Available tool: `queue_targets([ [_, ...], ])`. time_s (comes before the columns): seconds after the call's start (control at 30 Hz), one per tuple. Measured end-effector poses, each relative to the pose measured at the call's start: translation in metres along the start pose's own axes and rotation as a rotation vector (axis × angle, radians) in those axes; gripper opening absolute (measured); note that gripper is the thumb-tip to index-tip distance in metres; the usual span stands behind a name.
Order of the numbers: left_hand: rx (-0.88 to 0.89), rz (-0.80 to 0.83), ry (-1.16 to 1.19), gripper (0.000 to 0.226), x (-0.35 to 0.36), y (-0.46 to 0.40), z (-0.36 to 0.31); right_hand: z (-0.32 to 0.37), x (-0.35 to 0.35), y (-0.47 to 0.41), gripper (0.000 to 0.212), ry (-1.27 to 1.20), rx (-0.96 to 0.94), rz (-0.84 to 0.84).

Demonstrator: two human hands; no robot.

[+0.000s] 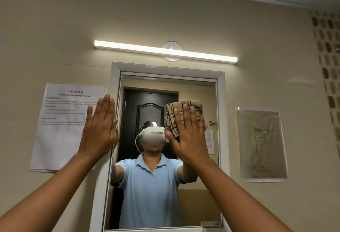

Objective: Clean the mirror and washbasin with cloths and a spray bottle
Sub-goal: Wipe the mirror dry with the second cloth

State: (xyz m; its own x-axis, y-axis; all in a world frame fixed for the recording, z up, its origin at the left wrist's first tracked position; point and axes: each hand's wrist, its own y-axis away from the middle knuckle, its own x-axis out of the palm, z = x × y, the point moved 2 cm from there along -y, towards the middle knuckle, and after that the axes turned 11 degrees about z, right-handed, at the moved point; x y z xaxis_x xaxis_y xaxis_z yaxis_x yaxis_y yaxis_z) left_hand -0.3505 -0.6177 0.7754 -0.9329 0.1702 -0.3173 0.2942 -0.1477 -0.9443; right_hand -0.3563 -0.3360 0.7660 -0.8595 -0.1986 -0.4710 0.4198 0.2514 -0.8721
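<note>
A white-framed mirror (195, 88) hangs on the beige wall straight ahead. My right hand (187, 136) lies flat with straight fingers on a folded beige cloth with dark checked lines (173, 116), pressing it against the glass in the mirror's upper right part. My left hand (100, 130) is flat with straight fingers against the mirror's left frame edge. The washbasin and spray bottle are out of view.
A lit tube lamp (165, 50) sits above the mirror. A printed task sheet (60, 130) is taped on the wall to the left, a drawing in a plastic sleeve (262, 145) to the right. The mirror reflects a person and a dark door.
</note>
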Motion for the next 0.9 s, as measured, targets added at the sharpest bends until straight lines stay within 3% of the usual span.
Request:
queue_targets([
  [0.1,0.006,-0.012,-0.012,0.064,0.000,0.000,0.000,-0.021,-0.015,-0.016,0.075,-0.011,0.038,-0.043],
  [0.3,0.018,-0.025,-0.011,0.064,-0.001,0.000,0.000,-0.073,-0.040,-0.050,0.076,0.020,0.311,-0.156],
  [0.5,0.020,-0.016,-0.001,0.064,0.001,0.001,0.002,-0.035,-0.028,-0.063,0.074,-0.053,0.435,-0.223],
  [0.9,0.030,-0.012,0.034,0.063,0.001,0.001,0.004,0.087,-0.016,-0.104,0.074,-0.055,0.078,-0.130],
])
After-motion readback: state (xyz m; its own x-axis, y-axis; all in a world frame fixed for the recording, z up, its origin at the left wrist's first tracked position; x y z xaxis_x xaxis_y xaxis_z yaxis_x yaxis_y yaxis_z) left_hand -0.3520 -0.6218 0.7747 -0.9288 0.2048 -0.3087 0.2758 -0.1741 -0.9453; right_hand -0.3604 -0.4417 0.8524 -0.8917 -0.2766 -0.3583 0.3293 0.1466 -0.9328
